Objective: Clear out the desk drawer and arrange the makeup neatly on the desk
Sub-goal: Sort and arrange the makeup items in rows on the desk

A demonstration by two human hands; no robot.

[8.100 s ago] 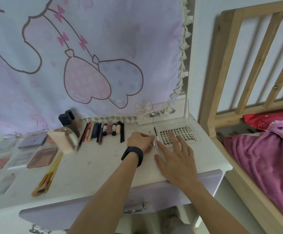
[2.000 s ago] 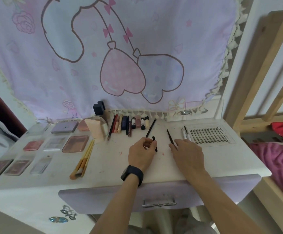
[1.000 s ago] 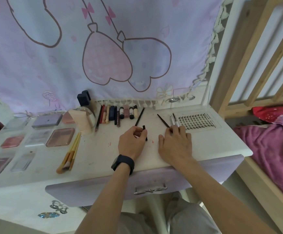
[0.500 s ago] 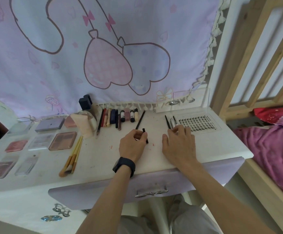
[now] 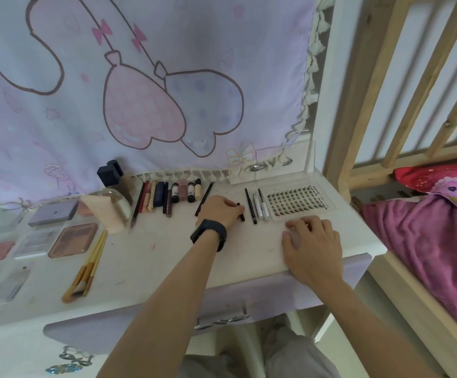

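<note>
My left hand [image 5: 220,211], with a black wristband, pinches a short black pen [image 5: 240,211] that lies on the white desk [image 5: 151,257]. My right hand [image 5: 310,241] rests flat near the desk's front right, fingers spread, holding nothing. Right of the pen lie a thin black liner [image 5: 250,205] and two silver tubes [image 5: 261,207], beside a clear lash tray [image 5: 298,203]. A long black pencil [image 5: 203,199] lies left of my hand. A row of lipsticks and pencils [image 5: 167,196] lines the back. The lilac drawer [image 5: 221,306] below is pushed in.
Palettes [image 5: 73,240] and compacts cover the left of the desk, with makeup brushes [image 5: 86,268], a pink tube [image 5: 101,211] and a dark-capped bottle [image 5: 112,178]. A lilac curtain [image 5: 140,91] hangs behind. A wooden bed frame [image 5: 385,105] with pink bedding [image 5: 434,241] stands right.
My left hand has carried the short black pen rightward toward the liner and tubes. My right hand has drawn back from those tubes to the desk's front right.
</note>
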